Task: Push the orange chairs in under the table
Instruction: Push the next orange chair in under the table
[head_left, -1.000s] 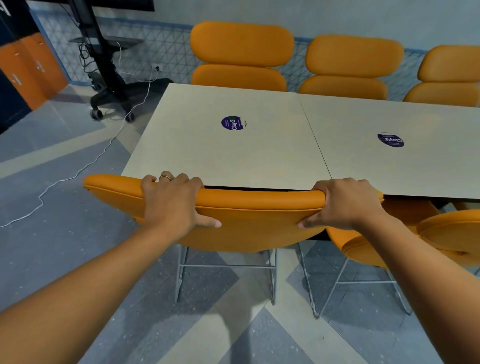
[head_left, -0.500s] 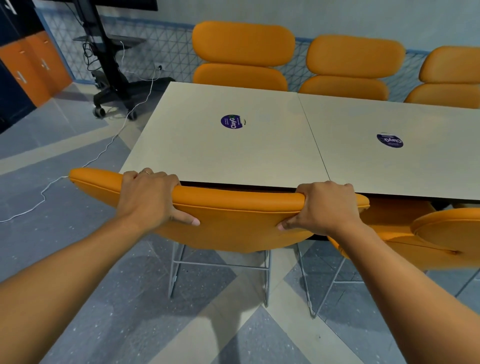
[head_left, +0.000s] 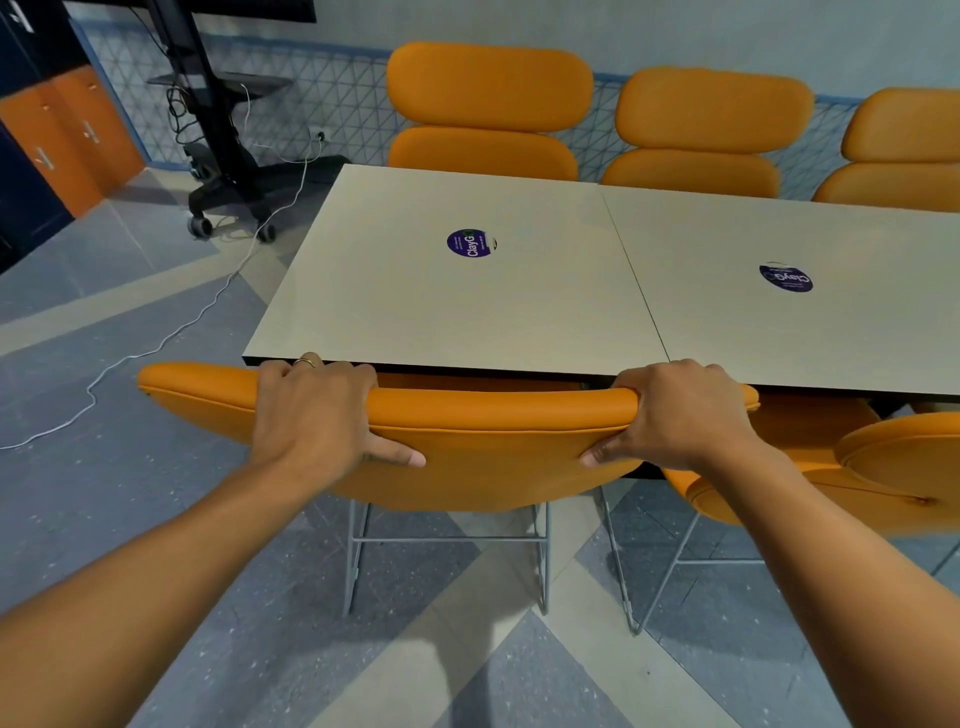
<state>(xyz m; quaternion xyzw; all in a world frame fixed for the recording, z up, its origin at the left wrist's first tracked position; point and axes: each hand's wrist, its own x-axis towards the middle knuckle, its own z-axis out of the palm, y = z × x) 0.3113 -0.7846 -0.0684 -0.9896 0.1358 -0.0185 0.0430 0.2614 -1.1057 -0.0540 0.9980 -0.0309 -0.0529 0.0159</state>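
**Orange chair gripped by its backrest at the table edge**

The orange chair (head_left: 467, 457) nearest the camera stands at the near edge of the table (head_left: 467, 312), its padded backrest top just below and in front of the tabletop lip, the seat apparently already beneath it. The left hand (head_left: 311, 421) is closed over the top rim of the backrest, fingers curled over the far side and thumb pressed on the near face; a ring shows on one finger. The right hand (head_left: 680, 415) clamps the same rim further right in the same way.

The chair looks light to moderate in weight: a thin wire sled frame (head_left: 447, 545) under a stiff moulded shell with smooth upholstery. That covering may be a little slick, so wrapping the top edge, as both hands do, seems the surest hold. Two spaced grips should keep it from swivelling as the runners slide on the floor (head_left: 156, 493). The backrest will likely meet the table edge before long.

A second orange chair (head_left: 883, 467) sits just to the right, angled and close to the first; the two could catch. Three more stand along the far side.

No containers are in view; only two round stickers lie on the tabletop.
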